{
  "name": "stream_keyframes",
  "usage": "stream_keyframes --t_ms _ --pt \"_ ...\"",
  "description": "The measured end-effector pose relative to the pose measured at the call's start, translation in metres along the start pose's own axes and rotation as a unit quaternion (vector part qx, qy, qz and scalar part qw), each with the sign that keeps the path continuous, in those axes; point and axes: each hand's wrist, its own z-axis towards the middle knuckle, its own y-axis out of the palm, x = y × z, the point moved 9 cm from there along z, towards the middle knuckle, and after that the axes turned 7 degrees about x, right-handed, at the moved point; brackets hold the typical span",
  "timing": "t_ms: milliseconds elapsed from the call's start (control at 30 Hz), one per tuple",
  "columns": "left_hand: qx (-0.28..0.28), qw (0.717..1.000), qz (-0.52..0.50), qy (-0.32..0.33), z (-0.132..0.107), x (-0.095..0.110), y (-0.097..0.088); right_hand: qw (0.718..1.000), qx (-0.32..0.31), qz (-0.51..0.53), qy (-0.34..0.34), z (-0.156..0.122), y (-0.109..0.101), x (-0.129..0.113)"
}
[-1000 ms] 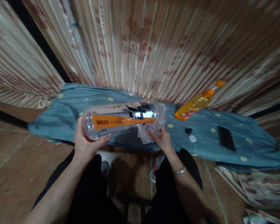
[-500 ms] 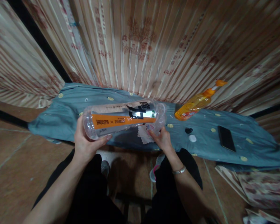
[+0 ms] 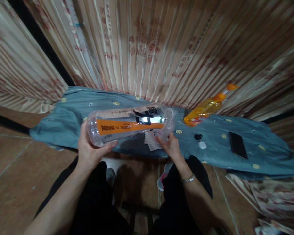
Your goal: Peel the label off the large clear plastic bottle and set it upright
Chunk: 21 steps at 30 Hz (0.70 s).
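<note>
Your left hand [image 3: 89,148] clamps the clear bottle [image 3: 127,123] by its left end, grip partly hidden; your right hand [image 3: 171,146] closes on a half-masked white cloth [image 3: 152,143] at its right end. Farther right of it: orange pump bottle [image 3: 204,111], label illegible.

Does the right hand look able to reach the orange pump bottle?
Probably, once freed: the right hand holds white cloth or paper at the end of the clear bottle, but nothing visible blocks the way to the orange pump bottle.
</note>
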Motion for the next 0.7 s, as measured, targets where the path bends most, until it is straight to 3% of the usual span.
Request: stream_keyframes --t_ms 700 --pt "0.005 1.0 0.009 0.006 0.0003 -0.0007 -0.0009 1.0 -0.001 0.002 -0.003 0.0 -0.0002 -0.0011"
